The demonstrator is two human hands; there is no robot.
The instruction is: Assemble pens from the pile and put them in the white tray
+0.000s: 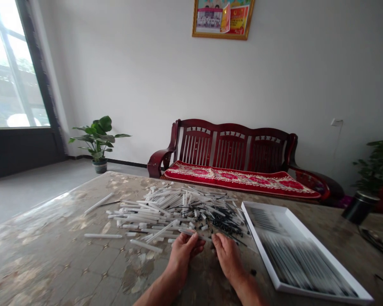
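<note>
A heap of several white tubes and thin black rods lies spread over the middle of the table. My left hand and my right hand rest close together at the near edge of the heap. The fingers of both are curled around thin pieces from the pile; a pale tube seems to run between them, though which pieces they grip is too small to make out. A white tray lined with several dark rods sits just right of my right hand.
The table has a glossy patterned top. A few stray white tubes lie to the left. A black cup and a cable stand at the far right. Behind are a red wooden bench and potted plants.
</note>
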